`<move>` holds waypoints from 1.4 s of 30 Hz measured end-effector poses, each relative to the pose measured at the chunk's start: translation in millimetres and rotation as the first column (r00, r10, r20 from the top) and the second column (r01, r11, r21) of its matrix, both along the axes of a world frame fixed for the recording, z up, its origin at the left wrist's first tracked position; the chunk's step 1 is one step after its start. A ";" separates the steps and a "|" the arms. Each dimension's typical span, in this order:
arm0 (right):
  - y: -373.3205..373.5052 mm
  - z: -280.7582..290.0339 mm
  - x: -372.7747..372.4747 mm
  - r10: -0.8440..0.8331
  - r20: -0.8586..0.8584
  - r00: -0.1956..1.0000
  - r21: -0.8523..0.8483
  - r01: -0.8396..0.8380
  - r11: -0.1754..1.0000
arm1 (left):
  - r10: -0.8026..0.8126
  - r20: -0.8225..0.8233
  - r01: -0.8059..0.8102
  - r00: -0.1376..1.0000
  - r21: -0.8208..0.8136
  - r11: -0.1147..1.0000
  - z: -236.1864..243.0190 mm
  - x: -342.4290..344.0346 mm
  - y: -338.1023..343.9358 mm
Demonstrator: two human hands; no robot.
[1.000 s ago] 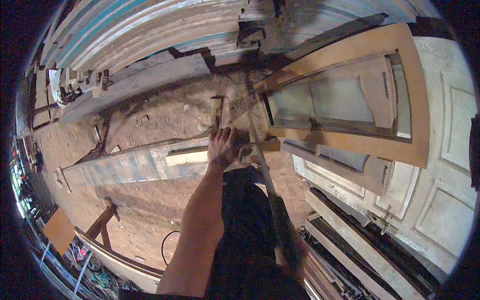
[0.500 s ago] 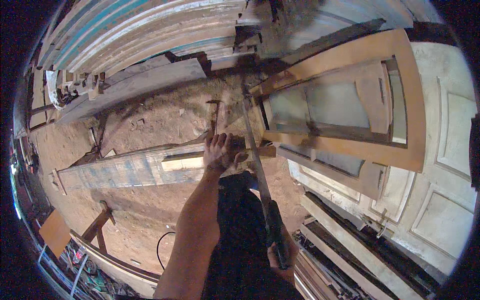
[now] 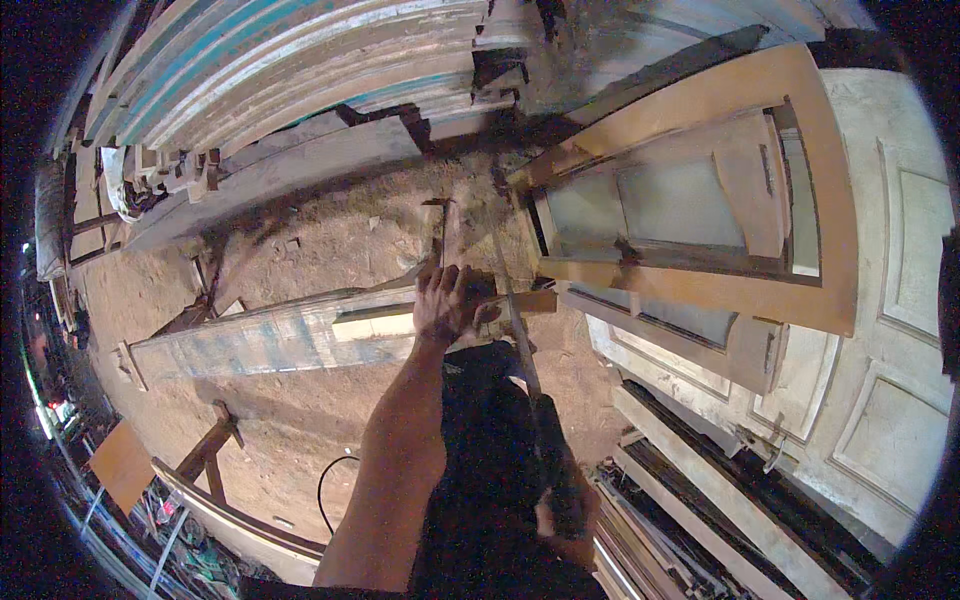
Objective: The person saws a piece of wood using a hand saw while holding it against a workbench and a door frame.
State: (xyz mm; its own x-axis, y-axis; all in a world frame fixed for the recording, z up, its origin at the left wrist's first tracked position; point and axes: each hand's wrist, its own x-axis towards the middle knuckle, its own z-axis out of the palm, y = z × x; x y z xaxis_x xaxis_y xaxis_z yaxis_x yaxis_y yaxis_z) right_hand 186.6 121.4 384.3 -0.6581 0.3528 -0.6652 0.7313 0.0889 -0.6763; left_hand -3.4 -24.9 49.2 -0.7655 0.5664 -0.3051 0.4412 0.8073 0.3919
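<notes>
My left hand rests on a pale timber piece, its fingers bent over and gripping it. That piece, with a darker end to the right, lies across a weathered, paint-stained plank. A long saw runs just right of my left hand across the timber. My right hand, low in the view and partly in shadow, is closed on the saw's dark handle, which is smeared by motion. My dark-clothed leg is close against the plank, between my forearms.
A brown glazed door frame and a white panel door lean at the right. Stacked boards fill the back. A wooden trestle, black cable, lower-right timber pieces and left-edge clutter surround me on the dirt floor.
The saw and my right hand have shifted slightly along the blade's line and look more blurred now. My left hand stays on the timber; the whole view has moved slightly.
</notes>
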 end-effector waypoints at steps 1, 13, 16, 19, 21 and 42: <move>2.9 -0.3 1.9 0.001 -0.024 1.000 -0.001 -0.001 1.000 | -0.007 -0.033 0.006 0.999 -0.031 1.000 -4.4 3.8 -1.0; 6.4 -60.0 -44.9 -0.044 -0.078 0.996 0.009 0.045 0.999 | 0.029 -0.024 -0.028 0.999 0.028 0.999 7.4 -9.3 9.6; 5.3 -9.0 -12.2 -0.043 0.041 0.998 0.049 0.041 0.998 | 0.040 -0.003 -0.040 0.999 0.082 0.996 11.0 -8.8 16.4; 1.9 -26.5 -1.6 -0.070 -0.078 0.994 0.000 0.070 0.998 | 0.089 0.028 -0.091 0.996 0.086 0.992 5.8 -10.0 10.5; -2.4 -86.1 -7.8 0.011 -0.168 0.986 0.075 0.001 0.997 | 0.042 -0.007 -0.041 0.999 0.057 0.998 7.2 -8.1 12.1; 11.5 -79.2 -78.5 -0.081 0.060 0.995 -0.097 0.086 0.991 | 0.035 -0.159 -0.032 0.987 0.023 0.999 14.7 2.4 2.9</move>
State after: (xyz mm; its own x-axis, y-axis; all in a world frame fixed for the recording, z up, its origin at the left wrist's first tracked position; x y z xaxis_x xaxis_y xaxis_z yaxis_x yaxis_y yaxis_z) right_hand 108.2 133.0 305.1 -0.5901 0.3350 -0.7346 0.7700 -0.0399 -0.6368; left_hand -0.9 -22.0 63.9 -0.8220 0.5447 -0.1660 0.4724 0.8151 0.3353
